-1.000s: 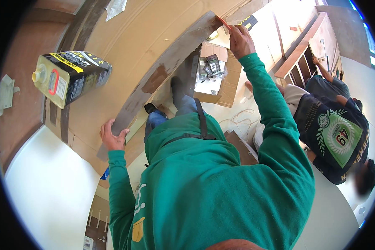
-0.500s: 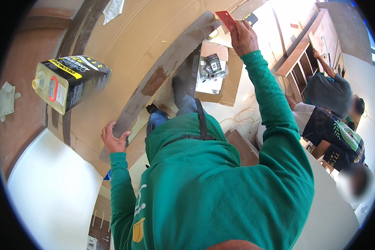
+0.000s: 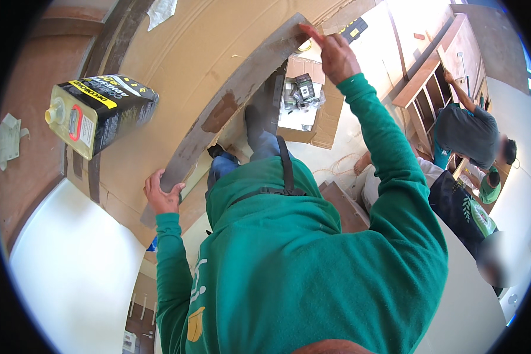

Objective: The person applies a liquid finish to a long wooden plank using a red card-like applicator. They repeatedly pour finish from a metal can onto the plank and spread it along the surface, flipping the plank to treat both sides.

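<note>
A long grey-brown strip of board (image 3: 192, 144) lies aslant on the cardboard-covered surface, with a darker brown smear of adhesive along its middle. Its near left end is gripped by my left hand (image 3: 163, 192), thumb on one edge and fingers across the other side. My right hand (image 3: 340, 58) is closed round a flat red spreader (image 3: 312, 34), whose edge meets the strip at its far right end. Left of the strip stands a black and yellow rectangular adhesive can (image 3: 109, 112) with a pale spout cap and a red handle.
Brown cardboard (image 3: 200, 41) covers the work surface. Beyond the strip, an open carton (image 3: 327, 115) with small packaged parts sits on the floor. Several co-workers, one in a grey shirt (image 3: 466, 134), are at a wooden frame (image 3: 422, 88) on the right. A thin cable (image 3: 336, 168) lies on the floor.
My right hand has brought the red spreader down and slightly left, and turned it edge-on against the strip's far end. My left hand has kept its place. Co-workers at right have shifted.
</note>
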Tool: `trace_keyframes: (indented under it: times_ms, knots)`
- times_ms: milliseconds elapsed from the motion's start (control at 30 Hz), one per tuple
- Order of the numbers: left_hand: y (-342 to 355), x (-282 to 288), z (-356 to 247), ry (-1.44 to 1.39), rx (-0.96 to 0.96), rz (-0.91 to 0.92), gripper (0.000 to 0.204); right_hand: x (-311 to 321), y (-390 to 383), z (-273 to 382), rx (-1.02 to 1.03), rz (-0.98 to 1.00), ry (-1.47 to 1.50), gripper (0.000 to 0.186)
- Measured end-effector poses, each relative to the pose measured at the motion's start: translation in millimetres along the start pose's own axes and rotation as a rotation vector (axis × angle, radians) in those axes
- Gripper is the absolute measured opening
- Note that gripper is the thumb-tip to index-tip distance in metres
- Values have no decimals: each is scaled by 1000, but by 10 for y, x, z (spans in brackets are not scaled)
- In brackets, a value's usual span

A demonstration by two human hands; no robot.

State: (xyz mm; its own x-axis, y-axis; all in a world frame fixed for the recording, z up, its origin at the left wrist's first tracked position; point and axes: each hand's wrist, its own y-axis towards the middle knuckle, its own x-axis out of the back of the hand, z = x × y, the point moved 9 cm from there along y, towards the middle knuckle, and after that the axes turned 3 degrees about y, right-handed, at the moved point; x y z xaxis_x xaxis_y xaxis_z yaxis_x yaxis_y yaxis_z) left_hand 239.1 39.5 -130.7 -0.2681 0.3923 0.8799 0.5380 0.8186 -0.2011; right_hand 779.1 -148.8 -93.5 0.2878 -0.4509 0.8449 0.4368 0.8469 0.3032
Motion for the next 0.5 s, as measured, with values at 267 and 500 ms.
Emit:
trace_keyframes:
  times_ms: [267, 500]
  knots:
    - [-6, 11, -3, 1, 20, -11, 71, 170, 89, -36, -171, -118, 47, 15]
    - [6, -10, 37, 7, -16, -15, 72, 12, 320, -283, -180, -67, -14, 14]
